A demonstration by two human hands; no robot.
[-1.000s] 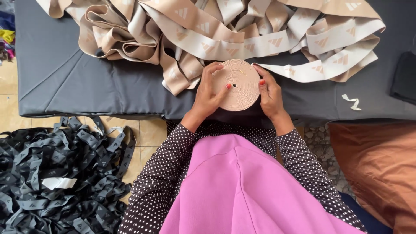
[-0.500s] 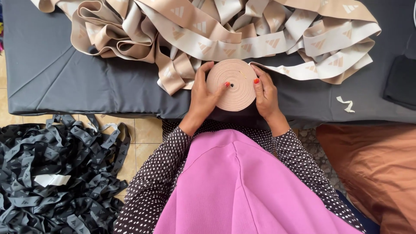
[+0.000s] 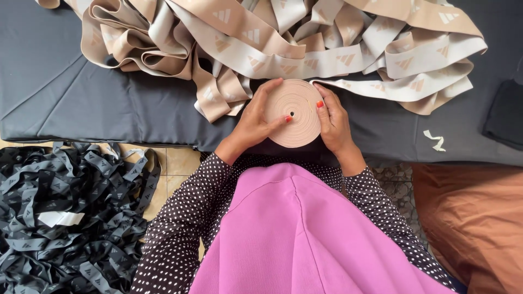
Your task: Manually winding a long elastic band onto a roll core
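Note:
A flat round roll of beige elastic band [image 3: 297, 109] stands on edge at the near rim of a dark grey mat [image 3: 81, 103]. My left hand [image 3: 256, 120] cups its left side, thumb tip at the small centre hole. My right hand [image 3: 333, 120] presses its right side with the fingers laid on the face. From the roll's top right, the band runs out into a big loose heap of beige and grey band [image 3: 283, 43] spread over the mat behind it. My dotted sleeves and a pink cloth [image 3: 294, 234] fill the foreground.
A tangled pile of black band [image 3: 65, 218] lies on the tiled floor at lower left, with a white scrap in it. A brown cushion [image 3: 474, 218] sits at lower right. A short white scrap [image 3: 435, 140] lies on the mat; a dark object [image 3: 506, 111] sits at the right edge.
The roll and both hands stay together at the mat's edge. My left thumb has shifted on the roll's face toward the centre hole; the view has drifted slightly.

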